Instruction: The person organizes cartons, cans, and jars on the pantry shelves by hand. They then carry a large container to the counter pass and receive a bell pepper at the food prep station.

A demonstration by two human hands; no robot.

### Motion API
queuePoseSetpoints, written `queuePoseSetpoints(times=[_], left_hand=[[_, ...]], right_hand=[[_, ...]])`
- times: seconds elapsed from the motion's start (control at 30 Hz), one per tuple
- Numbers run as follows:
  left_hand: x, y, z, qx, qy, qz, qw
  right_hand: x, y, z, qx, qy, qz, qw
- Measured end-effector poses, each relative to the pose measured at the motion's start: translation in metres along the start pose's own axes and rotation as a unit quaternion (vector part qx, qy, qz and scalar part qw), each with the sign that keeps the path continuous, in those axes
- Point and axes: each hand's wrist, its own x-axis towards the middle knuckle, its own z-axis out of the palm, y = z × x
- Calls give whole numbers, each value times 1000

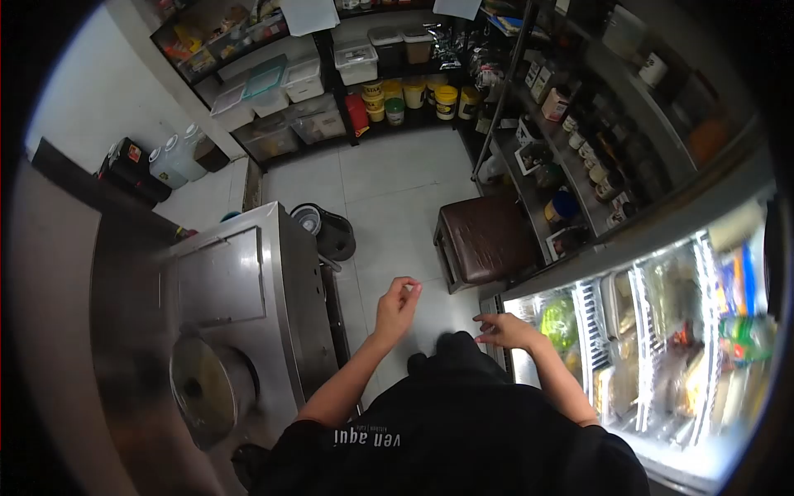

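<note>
My left hand (397, 312) is raised in front of the body above the tiled floor, its fingers curled in and the thumb close to them; nothing shows in it. My right hand (508, 331) is by the left edge of a lit glass-door fridge (587, 331), with its fingers apart and holding nothing visible. Whether it touches the fridge edge I cannot tell. Behind the glass are shelves with a green leafy item (560, 324) and several packages. A brown padded stool (486, 240) stands just beyond my right hand.
On the left is a steel counter (219, 277) with a round lidded pot (207, 388). A dark bucket (335, 236) stands on the floor beside it. Shelves with jars (591, 161) line the right; plastic bins (302, 78) and yellow tubs (447, 103) fill the back shelving.
</note>
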Motion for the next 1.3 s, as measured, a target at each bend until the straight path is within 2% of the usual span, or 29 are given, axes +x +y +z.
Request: queuePoseSetpoints(times=[0.1, 0.27, 0.33, 0.37, 0.43, 0.47, 0.57, 0.6, 0.63, 0.73, 0.8, 0.83, 0.87, 0.9, 0.93, 0.97, 1.0, 1.03, 1.07, 1.1, 1.13, 1.17, 1.2, 1.23, 1.27, 1.3], left_hand=[[66, 13, 20, -50, -18, 34, 998], [191, -12, 41, -12, -90, 46, 995], [251, -28, 45, 42, -109, 34, 993], [280, -36, 42, 92, -125, 19, 988], [335, -39, 33, 138, -142, -9, 980], [364, -41, 31, 165, -142, -17, 976], [434, -80, 17, 224, -128, 1, 966], [454, -77, 16, 222, -128, -71, 964], [472, -80, 15, 228, -133, -76, 961], [527, -98, 9, 363, -200, -21, 910], [578, -111, 2, 402, -255, -9, 879], [608, -120, -2, 435, -298, 1, 849], [674, -143, -3, 425, -326, 36, 844], [710, -160, 1, 433, -351, 38, 829], [744, -177, 7, 458, -365, 85, 806], [778, -192, 15, 474, -376, 109, 789], [813, -205, 26, 479, -387, 120, 779], [847, -212, 39, 439, -387, 93, 805], [876, -217, 54, 434, -373, 83, 816], [905, -233, 67, 359, -360, 55, 859], [929, -250, 77, 283, -342, 24, 896], [944, -260, 84, 287, -345, 17, 893], [954, -268, 94, 241, -278, -51, 929], [968, -277, 110, 189, -202, -112, 954], [976, -286, 120, 197, -205, -120, 951], [981, -294, 132, 176, -159, -156, 959]], right_hand=[[64, 10, -38, -27, 93, -100, 990], [180, 44, -120, 93, 135, -46, 985], [239, 80, -152, 84, 185, -22, 979], [265, 93, -169, 105, 182, -20, 978], [310, 100, -201, 78, 167, 48, 982], [333, 101, -213, 90, 207, 6, 974], [385, 60, -273, 97, 197, -31, 975], [407, 55, -282, 123, 213, -54, 968], [424, 53, -290, 132, 210, -52, 967], [471, 47, -310, 182, 199, -1, 963], [492, 69, -296, 133, 235, 26, 963], [488, 95, -279, 232, 245, 58, 939], [513, 100, -265, 348, 265, 93, 894], [494, 72, -299, 239, 320, 59, 915], [495, 55, -319, 319, 267, 189, 890], [505, 54, -321, 331, 262, 196, 885], [513, 56, -320, 304, 307, 233, 871], [522, 62, -319, 272, 349, 269, 855], [538, 72, -313, 281, 334, 293, 851], [561, 77, -308, 287, 328, 299, 849], [585, 82, -303, 267, 328, 256, 869], [604, 85, -304, 246, 326, 210, 888], [623, 75, -322, 295, 283, 228, 884], [648, 77, -333, 282, 262, 178, 906], [671, 74, -352, 303, 229, 155, 912], [693, 72, -374, 328, 197, 135, 914]])
